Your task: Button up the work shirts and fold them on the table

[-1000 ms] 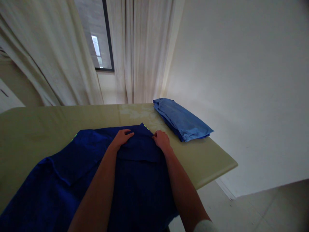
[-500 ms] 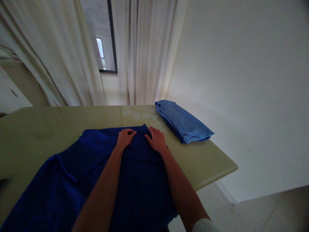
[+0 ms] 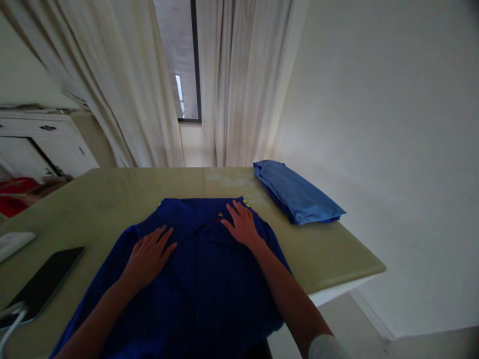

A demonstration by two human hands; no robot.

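We had left hand (image 3: 147, 257) and right hand (image 3: 243, 225) flat, fingers spread, gripping nothing, on the dark blue shirt (image 3: 204, 289) beneath them on the desk (image 3: 112, 199). Soft, limp cloth, we judged; best pinched at its edges.

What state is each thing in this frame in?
Dark blue cloth shirt: spread flat under both hands.
Light blue cloth garment: folded, untouched.
Black flat phone: lying flat, screen dark.
Left hand: open, flat on shirt.
Right hand: open, flat on shirt.
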